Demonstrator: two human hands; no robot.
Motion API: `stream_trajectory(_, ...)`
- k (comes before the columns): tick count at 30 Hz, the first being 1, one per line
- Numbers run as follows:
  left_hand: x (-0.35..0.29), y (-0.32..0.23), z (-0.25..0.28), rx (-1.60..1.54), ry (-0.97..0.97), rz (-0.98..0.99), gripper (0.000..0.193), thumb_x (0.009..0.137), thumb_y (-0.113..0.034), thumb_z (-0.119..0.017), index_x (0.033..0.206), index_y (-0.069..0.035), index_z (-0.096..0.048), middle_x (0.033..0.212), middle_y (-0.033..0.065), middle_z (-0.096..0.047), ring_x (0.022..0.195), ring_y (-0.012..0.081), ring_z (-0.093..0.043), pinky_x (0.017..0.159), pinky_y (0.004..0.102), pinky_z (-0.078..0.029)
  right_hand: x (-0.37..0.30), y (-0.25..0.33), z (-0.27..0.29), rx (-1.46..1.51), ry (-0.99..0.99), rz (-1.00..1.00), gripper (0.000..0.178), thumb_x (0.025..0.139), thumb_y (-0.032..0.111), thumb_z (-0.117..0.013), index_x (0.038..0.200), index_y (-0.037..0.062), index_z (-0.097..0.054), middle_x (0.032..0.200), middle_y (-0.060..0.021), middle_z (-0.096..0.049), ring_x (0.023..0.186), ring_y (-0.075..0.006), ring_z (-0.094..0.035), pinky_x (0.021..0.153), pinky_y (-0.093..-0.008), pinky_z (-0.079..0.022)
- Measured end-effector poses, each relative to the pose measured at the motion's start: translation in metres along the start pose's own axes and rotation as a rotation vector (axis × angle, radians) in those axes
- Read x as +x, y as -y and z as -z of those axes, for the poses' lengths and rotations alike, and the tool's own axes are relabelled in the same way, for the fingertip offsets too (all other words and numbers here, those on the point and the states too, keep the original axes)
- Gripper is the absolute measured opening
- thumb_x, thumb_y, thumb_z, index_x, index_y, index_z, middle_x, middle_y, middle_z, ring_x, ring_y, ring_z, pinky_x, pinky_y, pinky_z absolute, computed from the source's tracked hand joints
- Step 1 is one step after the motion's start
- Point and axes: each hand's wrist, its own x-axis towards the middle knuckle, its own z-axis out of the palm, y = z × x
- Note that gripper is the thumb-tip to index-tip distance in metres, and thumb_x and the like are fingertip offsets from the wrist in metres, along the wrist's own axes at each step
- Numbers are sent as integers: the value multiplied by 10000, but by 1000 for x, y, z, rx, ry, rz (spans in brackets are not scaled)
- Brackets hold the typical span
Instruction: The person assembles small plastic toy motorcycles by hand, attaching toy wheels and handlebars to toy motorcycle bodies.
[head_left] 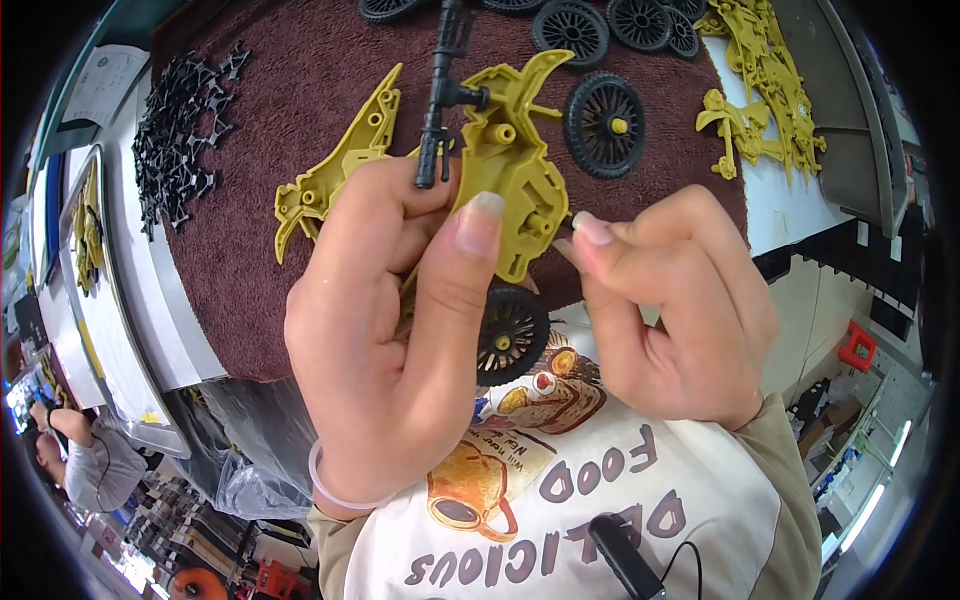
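Observation:
My left hand (385,310) grips a yellow plastic toy motorcycle body half (515,190), its hollow inner side facing up and the thumb pressed on its edge. A black handlebar piece (433,110) is fitted across the body's upper end. Below the body, beside my left thumb, is a black spoked wheel (512,335) with a yellow hub; how it joins the body is hidden. Just right of the body, my right hand (680,300) is closed in a pinch, thumb against forefinger. Something small and dark shows at its fingertips, too little to name.
Another yellow body half (345,185) lies on the dark red towel (270,130). A black wheel (605,125) lies right of the held body, with several more wheels (570,32) behind. Small black parts (185,130) are heaped left, yellow parts (765,90) right. A person (90,450) is far left.

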Motion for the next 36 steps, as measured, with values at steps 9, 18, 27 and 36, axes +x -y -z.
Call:
stream_trajectory(9,-13,-4,50,-4,-222,200,259,931,-99,-586,1092,103,-564,871,118,-672,680,134,-634,587,254,-517,30,-17,2,260,107,140,242,745,68,-768,970,24,-692,906,-126,-588,690,-158,-525,569,-219,-404)
stream_trajectory(18,-29,6,138,167,-395,164,216,905,-155,-636,975,49,-639,843,9,-621,789,50,-531,736,178,-389,90,-22,-48,117,486,316,349,690,51,-735,1023,30,-631,989,-87,-640,930,-264,-605,818,-355,-475)
stream_trajectory(27,-15,8,148,134,-363,198,212,891,-165,-644,927,43,-652,822,12,-622,772,54,-535,723,185,-398,95,1,-33,-208,763,420,515,673,39,-673,1170,93,-552,939,-72,-528,810,-274,-590,708,-366,-467)
stream_trajectory(36,37,20,115,227,215,117,226,893,-172,-643,896,54,-658,753,27,-643,701,64,-556,650,225,-449,79,-3,10,-333,647,268,480,614,-46,-599,1060,119,-660,925,-88,-513,626,-213,-537,590,-323,-447)
